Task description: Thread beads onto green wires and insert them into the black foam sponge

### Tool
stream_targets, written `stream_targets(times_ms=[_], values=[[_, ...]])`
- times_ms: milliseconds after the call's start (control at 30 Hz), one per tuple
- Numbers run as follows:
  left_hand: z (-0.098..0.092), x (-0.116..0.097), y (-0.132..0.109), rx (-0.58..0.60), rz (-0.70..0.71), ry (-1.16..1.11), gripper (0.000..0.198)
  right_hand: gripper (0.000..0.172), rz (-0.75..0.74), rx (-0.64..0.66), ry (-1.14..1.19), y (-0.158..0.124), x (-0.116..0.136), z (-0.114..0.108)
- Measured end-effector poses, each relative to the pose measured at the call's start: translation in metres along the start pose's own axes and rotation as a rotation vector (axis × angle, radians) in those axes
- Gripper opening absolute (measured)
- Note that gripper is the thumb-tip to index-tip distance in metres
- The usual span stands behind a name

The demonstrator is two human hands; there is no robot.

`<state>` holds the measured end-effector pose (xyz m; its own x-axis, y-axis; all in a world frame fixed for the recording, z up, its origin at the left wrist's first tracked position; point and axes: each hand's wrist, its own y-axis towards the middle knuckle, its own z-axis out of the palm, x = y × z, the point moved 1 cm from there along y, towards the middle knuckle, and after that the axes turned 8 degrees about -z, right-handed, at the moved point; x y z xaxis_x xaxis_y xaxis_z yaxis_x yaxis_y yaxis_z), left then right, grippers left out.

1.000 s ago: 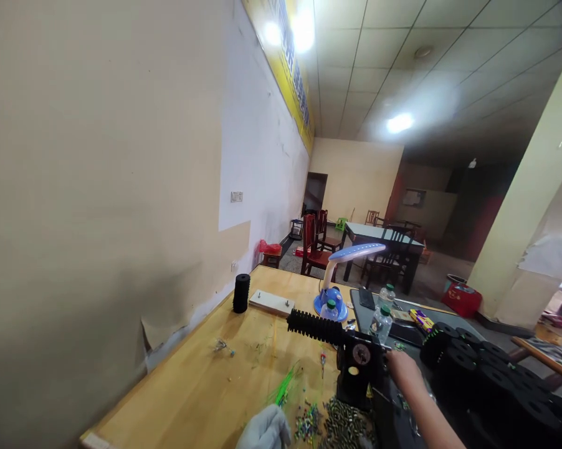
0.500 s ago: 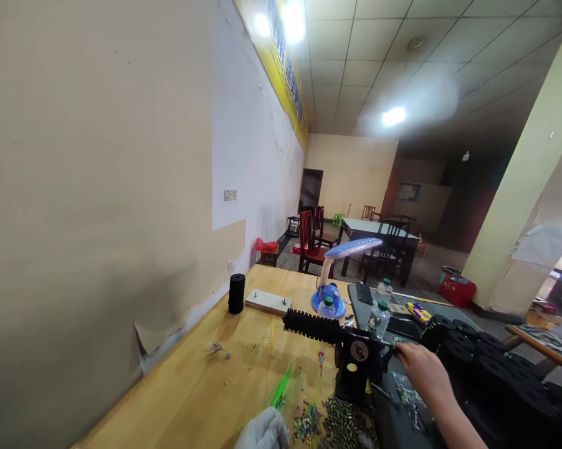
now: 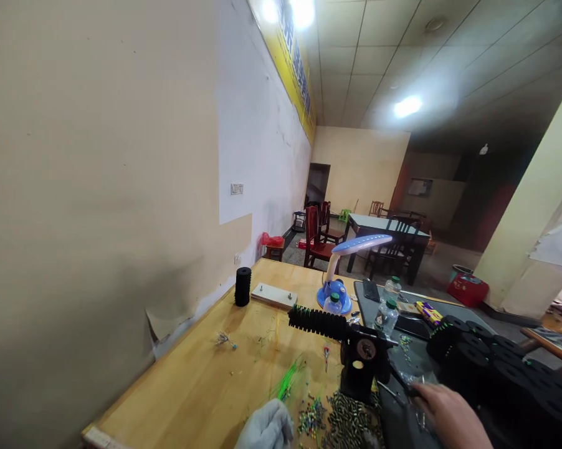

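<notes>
Gloved left hand (image 3: 266,427) rests curled, holding nothing visible; bare right hand (image 3: 444,408) pinches a thin, stiff, light metal tool (image 3: 397,391), fingers hidden.

There are 2 hands: 1 left hand (image 3: 265,427) in a pale glove and 1 bare right hand (image 3: 442,408), both near. On the wooden table (image 3: 201,386) stand 2 clear bottles with green caps (image 3: 386,315), 1 blue lamp (image 3: 339,274), 1 black machine (image 3: 364,366) with 1 long black roller, and 1 small black roll (image 3: 242,286) on the far left. Far off are 2 red chairs (image 3: 317,234) and 1 dark table (image 3: 382,236). There are too many tiny parts to count.
</notes>
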<state>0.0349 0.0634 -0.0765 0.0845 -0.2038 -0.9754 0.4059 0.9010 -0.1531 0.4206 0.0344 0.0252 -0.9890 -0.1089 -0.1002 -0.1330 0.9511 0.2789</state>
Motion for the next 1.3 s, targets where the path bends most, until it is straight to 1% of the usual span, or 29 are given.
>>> stream_targets(times_ms=[67,167,200,233,267,367,433,500,600,667,700,733,833,867,933,1000,1033,1067,1133,1167,1233,1300], values=[[0.001,-0.002,-0.001,-0.002,-0.001,0.000,0.063,0.029,0.015,-0.034,-0.049,0.009,-0.005,-0.013],[0.004,-0.002,-0.001,-0.025,0.001,-0.043,0.061,0.034,0.067,-0.061,-0.090,0.042,-0.004,-0.024],[0.005,-0.002,-0.001,-0.037,0.010,-0.061,0.060,0.034,0.092,-0.035,-0.096,0.054,-0.002,-0.024],[0.006,0.000,-0.001,-0.050,0.024,-0.077,0.059,0.034,0.131,0.026,-0.094,0.066,0.000,-0.022],[0.006,0.001,-0.001,-0.061,0.038,-0.088,0.058,0.032,0.140,0.064,-0.089,0.076,0.002,-0.019],[0.007,0.005,-0.001,-0.082,0.052,-0.079,0.057,0.028,0.156,0.153,-0.077,0.090,0.008,-0.004],[0.007,0.005,-0.001,-0.093,0.047,-0.065,0.058,0.030,0.146,0.190,-0.065,0.087,0.012,0.004],[0.008,0.003,-0.002,-0.095,0.039,-0.067,0.059,0.031,0.131,0.225,-0.052,0.076,0.016,0.011],[0.009,-0.003,-0.003,-0.088,0.034,-0.088,0.059,0.027,0.105,0.275,-0.034,0.049,0.021,0.016],[0.009,-0.004,-0.004,-0.081,0.031,-0.101,0.059,0.027,0.071,0.279,-0.014,0.029,0.022,0.017],[0.009,-0.004,-0.003,-0.077,0.029,-0.104,0.058,0.028,0.056,0.265,-0.004,0.019,0.020,0.016],[0.008,-0.003,-0.003,-0.074,0.028,-0.106,0.058,0.029,0.034,0.222,0.016,0.010,0.018,0.014],[0.006,0.000,-0.001,-0.066,0.028,-0.099,0.057,0.031,0.010,0.020,0.029,-0.006,0.006,0.005],[0.005,0.001,-0.001,-0.061,0.024,-0.089,0.058,0.032,0.009,-0.053,0.022,-0.007,0.002,0.002],[0.003,0.003,0.001,-0.048,0.009,-0.058,0.059,0.033,0.014,-0.178,0.000,0.002,-0.003,-0.007],[0.001,0.004,0.002,-0.046,0.004,-0.031,0.061,0.033,0.045,-0.233,-0.031,0.021,-0.003,-0.015],[0.001,0.004,0.003,-0.051,0.006,-0.027,0.062,0.032,0.075,-0.219,-0.050,0.033,-0.003,-0.018],[0.001,0.004,0.003,-0.056,0.009,-0.025,0.062,0.032,0.103,-0.173,-0.064,0.046,-0.001,-0.020],[0.001,0.005,0.004,-0.056,0.015,-0.013,0.064,0.032,0.157,0.002,-0.069,0.070,0.002,-0.020],[0.001,0.005,0.004,-0.050,0.017,0.003,0.064,0.030,0.161,0.045,-0.063,0.079,0.004,-0.018],[0.002,0.004,0.003,-0.041,0.021,0.040,0.064,0.026,0.177,0.112,-0.050,0.090,0.007,-0.011],[0.002,0.001,0.002,-0.042,0.027,0.054,0.065,0.027,0.176,0.145,-0.038,0.088,0.012,0.000]])
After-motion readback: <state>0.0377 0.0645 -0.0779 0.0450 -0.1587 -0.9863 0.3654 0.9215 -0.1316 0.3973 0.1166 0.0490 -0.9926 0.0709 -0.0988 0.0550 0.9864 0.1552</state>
